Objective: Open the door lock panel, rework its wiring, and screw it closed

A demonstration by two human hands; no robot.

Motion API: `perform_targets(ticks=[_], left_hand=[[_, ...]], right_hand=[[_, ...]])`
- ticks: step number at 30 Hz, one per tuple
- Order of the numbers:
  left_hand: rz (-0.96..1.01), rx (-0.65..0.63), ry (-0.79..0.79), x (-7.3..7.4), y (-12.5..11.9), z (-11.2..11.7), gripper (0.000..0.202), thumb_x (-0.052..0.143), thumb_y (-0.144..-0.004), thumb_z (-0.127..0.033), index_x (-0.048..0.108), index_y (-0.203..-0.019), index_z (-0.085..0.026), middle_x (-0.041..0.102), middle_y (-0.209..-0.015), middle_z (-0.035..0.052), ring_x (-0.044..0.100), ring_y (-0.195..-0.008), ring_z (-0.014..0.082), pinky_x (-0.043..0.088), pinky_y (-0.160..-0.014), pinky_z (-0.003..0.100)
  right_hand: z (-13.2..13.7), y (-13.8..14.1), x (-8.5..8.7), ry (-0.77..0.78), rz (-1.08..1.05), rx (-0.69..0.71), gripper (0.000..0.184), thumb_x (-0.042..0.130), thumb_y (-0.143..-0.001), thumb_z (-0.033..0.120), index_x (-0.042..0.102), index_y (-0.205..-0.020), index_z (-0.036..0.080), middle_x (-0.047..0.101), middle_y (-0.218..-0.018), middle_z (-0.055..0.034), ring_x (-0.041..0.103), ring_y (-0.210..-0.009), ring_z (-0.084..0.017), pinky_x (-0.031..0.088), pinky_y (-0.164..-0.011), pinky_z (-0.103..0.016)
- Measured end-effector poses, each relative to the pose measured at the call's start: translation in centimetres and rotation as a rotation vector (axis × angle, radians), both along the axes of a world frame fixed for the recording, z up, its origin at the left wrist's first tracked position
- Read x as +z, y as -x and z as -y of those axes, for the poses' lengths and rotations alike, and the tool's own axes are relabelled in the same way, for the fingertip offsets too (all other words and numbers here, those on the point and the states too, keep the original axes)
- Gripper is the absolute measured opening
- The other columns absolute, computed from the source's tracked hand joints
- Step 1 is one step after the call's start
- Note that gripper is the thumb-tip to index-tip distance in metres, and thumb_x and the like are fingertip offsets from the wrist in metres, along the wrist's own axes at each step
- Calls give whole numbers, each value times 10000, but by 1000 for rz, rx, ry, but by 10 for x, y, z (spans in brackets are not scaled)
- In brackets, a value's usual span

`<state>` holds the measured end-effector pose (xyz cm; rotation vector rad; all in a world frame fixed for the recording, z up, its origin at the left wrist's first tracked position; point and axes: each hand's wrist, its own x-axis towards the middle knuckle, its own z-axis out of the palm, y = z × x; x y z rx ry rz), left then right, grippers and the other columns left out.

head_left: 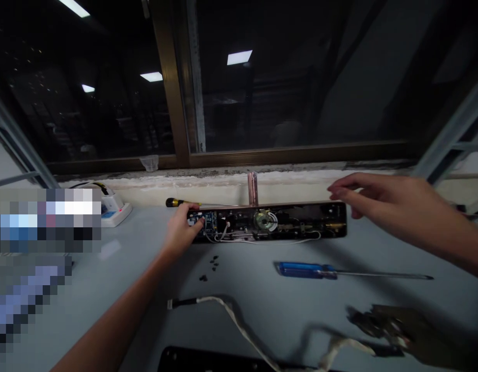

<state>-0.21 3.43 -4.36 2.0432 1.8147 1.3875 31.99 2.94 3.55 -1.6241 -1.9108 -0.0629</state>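
Head view: the casing (242,222) lies on the table (126,268), circuit board (211,222) exposed. Left hand (180,227) grasps the casing's left end; right hand (382,196), half curled, is near its right end, any small object held cannot be told. In front of the casing: dark bits (214,262), blue screwdriver (306,270), cable (237,318). Behind it: yellow-black screwdriver (180,202).

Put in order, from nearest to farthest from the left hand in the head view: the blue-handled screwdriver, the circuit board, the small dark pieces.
From the left hand:
1. circuit board: at its thumb
2. small dark pieces: lower, slightly right
3. blue-handled screwdriver: farther right
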Motion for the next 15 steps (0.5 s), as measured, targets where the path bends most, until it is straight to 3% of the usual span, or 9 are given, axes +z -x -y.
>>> perform_targets(ticks=[4,10,15], left_hand=[[-95,25,49,3,1,2,227,539,-692,-244,510,-912,-199,599,-943,31,548,-895,212,402,-803,325],[-65,29,66,3,1,2,245,514,-731,-335,511,-930,-192,603,-937,27,554,-866,190,412,-786,306],[-50,177,121,8,-12,3,286,573,-691,-346,515,-923,-188,599,-976,47,545,-925,219,401,-801,328]], right_hand=[[-13,-43,-26,1,-169,-128,521,375,-624,651,617,-744,205,568,-484,-17,496,-446,-148,345,-490,-295],[-31,-99,-78,40,-313,-182,365,412,-628,497,597,-779,220,597,-560,-27,520,-466,-178,391,-494,-307],[-28,-93,-80,48,-382,-223,370,403,-595,483,581,-767,208,596,-590,-46,515,-483,-181,393,-491,-310]])
